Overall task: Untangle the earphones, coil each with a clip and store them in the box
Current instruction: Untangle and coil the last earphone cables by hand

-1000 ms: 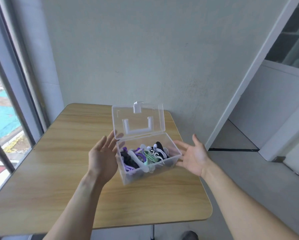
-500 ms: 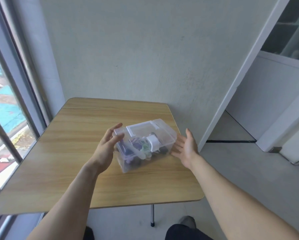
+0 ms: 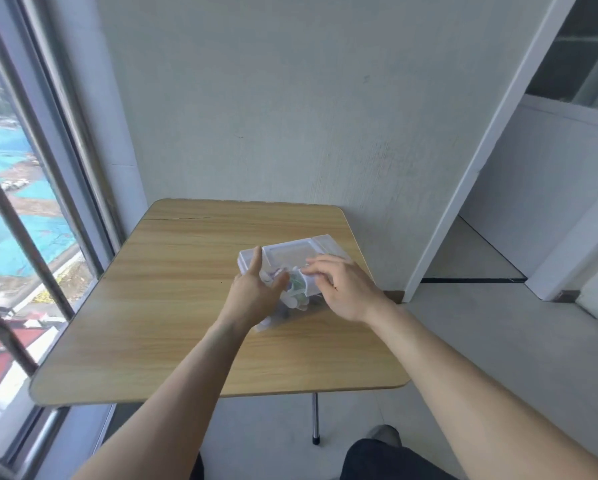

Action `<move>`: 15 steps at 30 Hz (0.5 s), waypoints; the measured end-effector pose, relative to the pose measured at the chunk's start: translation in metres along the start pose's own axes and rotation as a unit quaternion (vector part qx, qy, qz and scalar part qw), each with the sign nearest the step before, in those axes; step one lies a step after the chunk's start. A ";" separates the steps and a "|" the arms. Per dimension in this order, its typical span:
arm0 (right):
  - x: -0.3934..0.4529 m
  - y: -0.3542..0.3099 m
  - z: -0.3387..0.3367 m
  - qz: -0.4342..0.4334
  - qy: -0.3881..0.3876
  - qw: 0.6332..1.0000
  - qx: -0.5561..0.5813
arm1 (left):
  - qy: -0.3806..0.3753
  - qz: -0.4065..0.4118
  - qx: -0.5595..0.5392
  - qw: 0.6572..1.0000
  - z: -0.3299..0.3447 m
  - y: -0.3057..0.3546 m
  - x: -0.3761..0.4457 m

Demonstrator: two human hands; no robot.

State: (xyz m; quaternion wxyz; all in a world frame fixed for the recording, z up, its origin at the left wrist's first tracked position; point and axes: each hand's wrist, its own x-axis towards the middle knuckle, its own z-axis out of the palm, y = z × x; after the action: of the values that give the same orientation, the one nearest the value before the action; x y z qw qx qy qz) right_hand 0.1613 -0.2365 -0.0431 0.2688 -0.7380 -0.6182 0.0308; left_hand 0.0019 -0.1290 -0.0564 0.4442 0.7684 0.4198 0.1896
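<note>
A clear plastic box [image 3: 290, 252] sits on the wooden table [image 3: 172, 306] with its lid down. Coiled earphones [image 3: 295, 284] in purple, green and white show faintly through its front wall. My left hand [image 3: 256, 296] lies against the box's left front side with its fingers straight, one fingertip up at the lid's left corner. My right hand [image 3: 342, 287] comes over the box's right front, its fingers bent down onto the white latch [image 3: 309, 280]. The lower front of the box is hidden behind both hands.
The table stands in a corner, with a window and railing [image 3: 20, 237] on the left and a grey wall [image 3: 273, 116] behind. Right of the table a white door frame [image 3: 481, 161] opens onto bare floor. One metal table leg [image 3: 314, 420] shows below the front edge.
The box's lid went from upright to closed. My right hand moved from beside the box onto its front latch. My left hand stayed at the box's left side.
</note>
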 end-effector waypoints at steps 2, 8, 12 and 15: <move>-0.002 -0.001 0.001 0.019 -0.013 1.000 0.004 | 0.001 -0.014 -0.055 0.998 -0.003 0.001 0.004; 0.004 0.003 0.005 0.008 -0.015 0.998 -0.067 | 0.000 -0.022 -0.137 0.990 -0.005 0.001 0.018; 0.020 0.006 0.013 0.022 0.012 0.995 -0.092 | 0.006 -0.006 -0.137 0.991 -0.007 -0.003 0.035; 0.035 0.010 0.023 0.009 0.027 0.990 -0.135 | -0.002 -0.004 -0.122 0.992 -0.009 -0.006 0.055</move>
State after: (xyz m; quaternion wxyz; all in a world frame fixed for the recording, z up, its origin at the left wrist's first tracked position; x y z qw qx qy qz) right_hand 0.1701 -0.1964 -0.0566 0.1827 -0.7734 -0.6028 -0.0708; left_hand 0.0249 -0.0782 -0.0613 0.5367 0.7071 0.3952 0.2360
